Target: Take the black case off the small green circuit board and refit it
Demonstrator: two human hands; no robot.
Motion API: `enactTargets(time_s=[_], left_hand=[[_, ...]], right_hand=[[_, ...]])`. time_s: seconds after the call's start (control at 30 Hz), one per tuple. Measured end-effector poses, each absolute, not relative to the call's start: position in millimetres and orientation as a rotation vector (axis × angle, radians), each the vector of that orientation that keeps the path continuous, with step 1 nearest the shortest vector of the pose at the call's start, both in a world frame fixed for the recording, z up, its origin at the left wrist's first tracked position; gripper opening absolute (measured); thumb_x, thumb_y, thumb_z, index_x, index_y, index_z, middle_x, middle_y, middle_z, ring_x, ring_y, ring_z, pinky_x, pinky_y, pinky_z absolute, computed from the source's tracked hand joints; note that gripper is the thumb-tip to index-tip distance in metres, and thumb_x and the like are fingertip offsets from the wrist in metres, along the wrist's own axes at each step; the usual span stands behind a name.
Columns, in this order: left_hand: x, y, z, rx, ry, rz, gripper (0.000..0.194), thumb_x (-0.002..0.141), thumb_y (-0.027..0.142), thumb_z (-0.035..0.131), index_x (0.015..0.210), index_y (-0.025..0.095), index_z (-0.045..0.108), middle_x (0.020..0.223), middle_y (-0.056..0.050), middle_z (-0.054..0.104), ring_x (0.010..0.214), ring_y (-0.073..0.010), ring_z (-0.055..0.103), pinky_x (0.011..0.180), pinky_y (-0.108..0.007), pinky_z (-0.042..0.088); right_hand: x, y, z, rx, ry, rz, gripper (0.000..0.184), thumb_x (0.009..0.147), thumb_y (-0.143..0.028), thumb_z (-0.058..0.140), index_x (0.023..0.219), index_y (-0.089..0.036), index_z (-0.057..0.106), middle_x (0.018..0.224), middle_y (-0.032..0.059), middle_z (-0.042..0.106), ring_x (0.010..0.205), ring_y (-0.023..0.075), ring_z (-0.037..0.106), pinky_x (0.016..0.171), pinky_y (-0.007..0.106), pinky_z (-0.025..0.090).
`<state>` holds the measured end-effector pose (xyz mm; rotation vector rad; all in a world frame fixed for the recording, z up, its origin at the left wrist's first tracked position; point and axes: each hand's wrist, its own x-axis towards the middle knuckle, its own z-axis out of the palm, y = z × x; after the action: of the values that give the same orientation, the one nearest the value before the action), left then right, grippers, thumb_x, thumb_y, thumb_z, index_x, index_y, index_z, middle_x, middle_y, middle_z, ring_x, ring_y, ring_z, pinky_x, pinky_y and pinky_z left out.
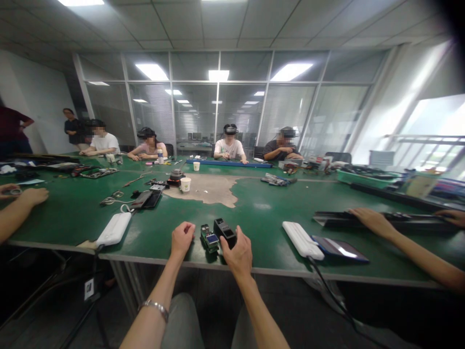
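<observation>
My right hand (240,251) grips a black plastic casing (224,229) with openings in its face, near the table's front edge. Just left of it is a green circuit board (209,238) with a small blue screen and parts on it. My left hand (182,237) is beside the board, apart from it, with its fingers curled together. Whether anything small is between those fingers is hidden.
On the green table (269,249), a white power bank (115,229) lies left and another white power bank (302,239) right, beside a tablet-like device (341,249). Paper cups (185,184) stand farther back. A co-worker's hand (372,220) rests on a long black part (337,219).
</observation>
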<state>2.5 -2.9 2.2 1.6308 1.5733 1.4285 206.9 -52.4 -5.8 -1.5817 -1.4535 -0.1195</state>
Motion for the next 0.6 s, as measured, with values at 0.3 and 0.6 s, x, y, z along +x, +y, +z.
enactTargets(time_s=[0.3, 0.6], left_hand=[[3.3, -3.8, 2.9, 1.623, 1.555, 1.433, 0.037, 0.081, 0.052, 0.050, 0.080, 0.018, 0.065, 0.071, -0.003, 0.070, 0.059, -0.0139, 0.065, 0.059, -0.023, 0.046], [2.6, 0.1, 0.0, 1.611, 1.575, 1.431, 0.033, 0.081, 0.048, 0.049, 0.079, 0.019, 0.065, 0.069, -0.001, 0.069, 0.059, -0.0134, 0.064, 0.060, -0.024, 0.046]], right_hand=[[208.8, -56.3, -2.6, -1.612, -1.475, -0.058, 0.045, 0.085, -0.041, 0.052, 0.120, -0.013, 0.058, 0.104, 0.0125, 0.065, 0.100, 0.0260, 0.054, 0.088, 0.036, 0.041], [198.7, -57.9, 23.7, -1.577, -1.388, 0.055, 0.050, 0.086, -0.049, 0.050, 0.119, -0.014, 0.060, 0.102, 0.0126, 0.067, 0.096, 0.0244, 0.060, 0.085, 0.034, 0.043]])
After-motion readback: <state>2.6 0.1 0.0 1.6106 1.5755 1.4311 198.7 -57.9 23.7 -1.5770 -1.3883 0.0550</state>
